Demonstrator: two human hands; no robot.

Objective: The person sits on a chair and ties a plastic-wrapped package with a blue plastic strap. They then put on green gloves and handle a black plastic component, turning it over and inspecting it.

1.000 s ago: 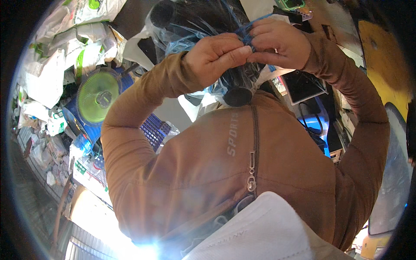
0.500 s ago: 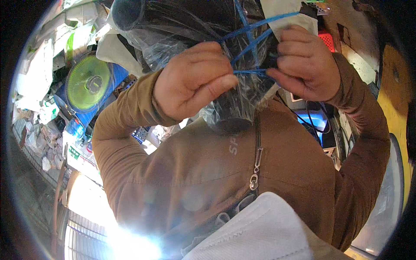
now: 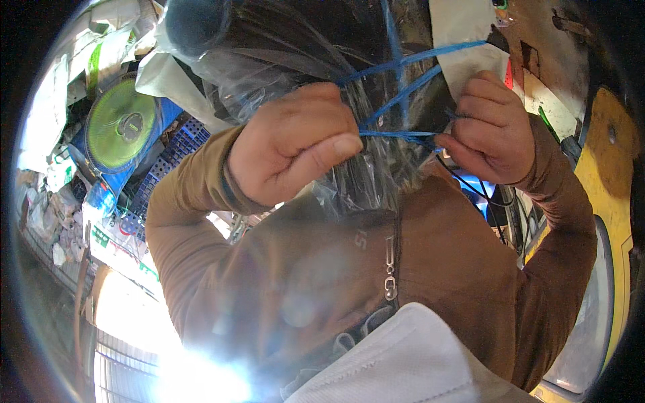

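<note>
Blue twine (image 3: pixel 403 134) runs taut between my two hands, low over a dark bundle (image 3: pixel 295 40) wrapped in clear plastic film (image 3: pixel 356 178). More blue strands cross higher on the bundle. My left hand (image 3: pixel 292 144) is closed round one end of the twine, thumb pressed along the top. On the other side my right hand (image 3: pixel 489 127) grips the twine in curled fingers, near a pale sheet (image 3: pixel 467 40). The bundle's near end reaches my brown jacket. Its far end runs out of view, and what lies inside the film is hard to make out.
At the left stands a fan with green blades (image 3: pixel 121 124), beside a blue perforated crate (image 3: pixel 171 161). Crumpled plastic bags (image 3: pixel 50 225) lie below it. Dark cables (image 3: pixel 494 201) hang by my right forearm, and a yellow panel (image 3: pixel 611 174) rises at the far right.
My right hand has moved a little right and down, widening the gap between the hands. The left hand has shifted slightly left and down. Both keep hold of the twine.
</note>
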